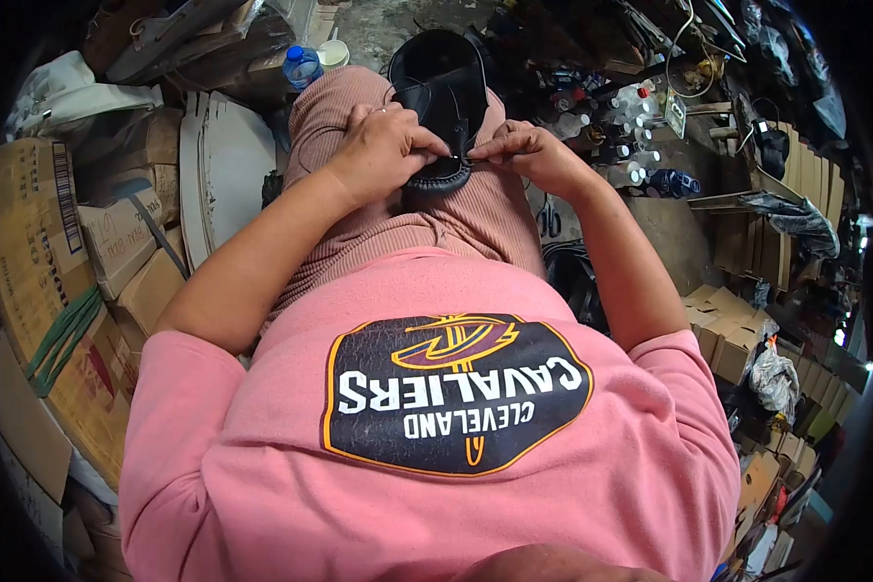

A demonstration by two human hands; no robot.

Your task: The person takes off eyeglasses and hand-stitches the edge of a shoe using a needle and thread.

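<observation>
A black leather shoe (441, 73) lies across my thighs, its gathered, stitched end (440, 180) towards my body. My left hand (388, 145) rests over its left side, finger and thumb closed at the edge of the opening near the stitching. From the other side my right hand (533, 155) comes in with its fingertips pinched together at the same edge. A small pale glint shows between the two sets of fingertips, too small to name. What the right fingertips pinch is hidden. Pink corduroy trousers (344, 107) lie under the shoe.
Cardboard boxes (116, 238) are stacked at the left beside a white panel (225, 175). A blue-capped bottle (302, 66) stands beyond my left knee. Several plastic bottles (633, 102) crowd the floor at right. Scissors (550, 217) lie by my right thigh.
</observation>
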